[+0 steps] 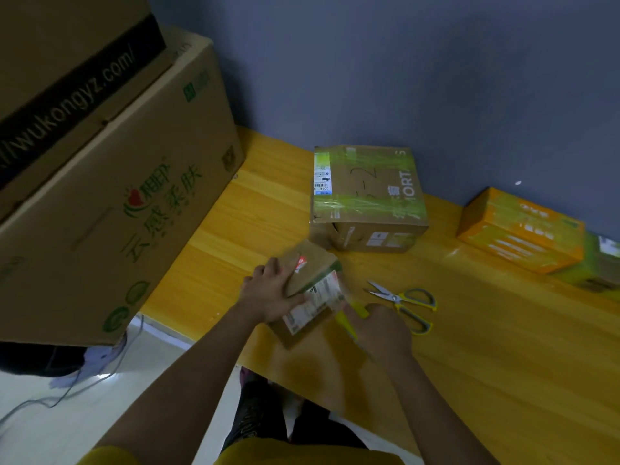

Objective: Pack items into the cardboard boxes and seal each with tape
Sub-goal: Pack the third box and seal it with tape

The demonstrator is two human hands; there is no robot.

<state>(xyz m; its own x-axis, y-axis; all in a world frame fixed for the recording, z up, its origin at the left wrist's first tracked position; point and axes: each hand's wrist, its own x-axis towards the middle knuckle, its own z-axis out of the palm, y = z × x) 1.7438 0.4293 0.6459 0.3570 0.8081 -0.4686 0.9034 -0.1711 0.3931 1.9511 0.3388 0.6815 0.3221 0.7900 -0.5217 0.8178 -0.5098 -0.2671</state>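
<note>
A small cardboard box [310,273] with a white shipping label lies near the front edge of the wooden table [503,364]. My left hand [268,293] grips its left side, thumb over the label. My right hand [379,330] holds a yellow-green roll of tape [349,317] against the box's right end; the roll is blurred and partly hidden by my fingers. Behind it stands a medium cardboard box [365,196] wrapped in greenish tape, its flaps closed.
Yellow-handled scissors [402,302] lie open just right of my right hand. An orange box [520,229] sits at the far right by the blue wall. Two large cartons [100,196] are stacked on the left. A cable [67,394] runs over the white floor.
</note>
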